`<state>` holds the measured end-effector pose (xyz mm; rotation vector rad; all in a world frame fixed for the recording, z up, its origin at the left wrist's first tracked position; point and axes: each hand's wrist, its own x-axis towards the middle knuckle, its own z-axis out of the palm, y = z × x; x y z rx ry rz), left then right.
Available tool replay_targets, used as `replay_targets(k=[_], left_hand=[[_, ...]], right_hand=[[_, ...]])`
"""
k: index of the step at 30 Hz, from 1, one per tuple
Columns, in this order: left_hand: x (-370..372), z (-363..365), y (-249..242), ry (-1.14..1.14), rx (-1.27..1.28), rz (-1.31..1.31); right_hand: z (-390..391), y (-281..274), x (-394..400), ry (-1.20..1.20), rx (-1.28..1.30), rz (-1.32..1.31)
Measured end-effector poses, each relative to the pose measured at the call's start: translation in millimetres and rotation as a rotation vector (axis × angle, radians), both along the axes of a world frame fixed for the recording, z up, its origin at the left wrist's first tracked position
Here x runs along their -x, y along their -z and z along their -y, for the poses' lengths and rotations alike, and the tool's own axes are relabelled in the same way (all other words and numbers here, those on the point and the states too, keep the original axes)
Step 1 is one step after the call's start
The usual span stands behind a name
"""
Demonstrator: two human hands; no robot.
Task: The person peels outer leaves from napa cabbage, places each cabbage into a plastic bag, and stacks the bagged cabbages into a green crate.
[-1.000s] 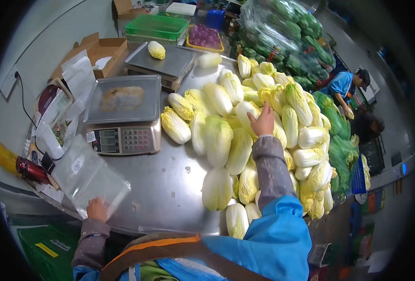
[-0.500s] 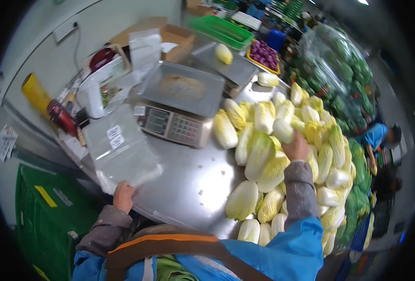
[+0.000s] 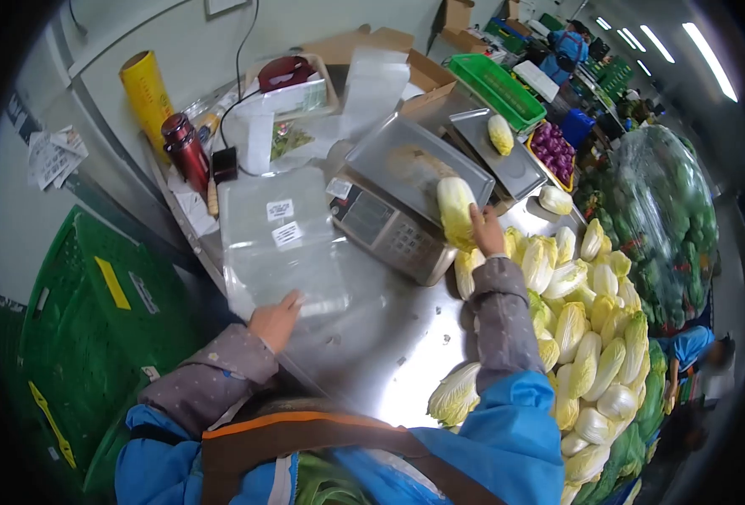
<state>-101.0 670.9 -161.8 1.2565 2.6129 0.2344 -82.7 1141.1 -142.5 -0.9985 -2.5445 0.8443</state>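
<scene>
My right hand (image 3: 487,230) grips a pale yellow napa cabbage (image 3: 456,210) by its side, over the near right edge of the scale's metal pan (image 3: 389,160). The keypad and display of the scale (image 3: 371,220) face me. On the left, my left hand (image 3: 275,321) has its fingers stretched out at the lower edge of a stack of clear plastic bags (image 3: 280,261). Two white printed labels (image 3: 283,220) are on the bags. A large heap of napa cabbages (image 3: 587,337) covers the right side of the steel table (image 3: 389,337).
Behind the bags are a red thermos (image 3: 185,151), a yellow roll (image 3: 145,93) and a white bin (image 3: 305,93). A second scale (image 3: 515,164) with one cabbage stands behind, near a green tray (image 3: 498,88) and purple onions (image 3: 551,151). A green crate (image 3: 95,337) is at left.
My right hand has lifted a napa cabbage from the heap and brought it left to the scale. My left hand has moved right along the bags' lower edge. The camera view has shifted.
</scene>
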Motion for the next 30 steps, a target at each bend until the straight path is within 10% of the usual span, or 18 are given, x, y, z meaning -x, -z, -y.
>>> replay_targets(k=[5,9,12,14,16,18,19,21,24,28,30], left_hand=[[15,-9,-29,0.057,-0.084,-0.060],[13,-43,-69,-0.111,-0.184,-0.105],[-10,-42,20,0.170,0.187,-0.203],[-16,-50,-7,0.101,0.090,-0.102],[-32,-42,8,0.064,0.011,0.045],[-45,-27,67,0.162,0.102,0.090],[-44,-25,69,0.172,0.099,0.083],[-46,-16,74,0.084,-0.388,-0.074],[-61,-12,-53,0.051,-0.317,0.241],[-93,-14,-60,0.424,-0.563,0.400],[-95,-20,-82,0.275,-0.562,0.649]], right_hand=[[16,-45,-15,-0.144,-0.174,-0.215],[43,-46,8,-0.144,-0.307,0.110],[61,-53,19,-0.074,-0.197,0.315],[68,-49,1,-0.243,0.050,-0.054],[116,-49,-46,-0.331,0.897,-0.539],[127,-7,-124,-0.524,1.680,-0.279],[191,-15,-151,-0.367,1.841,-0.570],[258,-6,-209,-0.243,2.112,-0.411],[312,-7,-220,0.078,2.015,-0.226],[323,15,-184,0.125,1.884,-0.389],[324,-3,-166,-0.084,1.218,-0.499]])
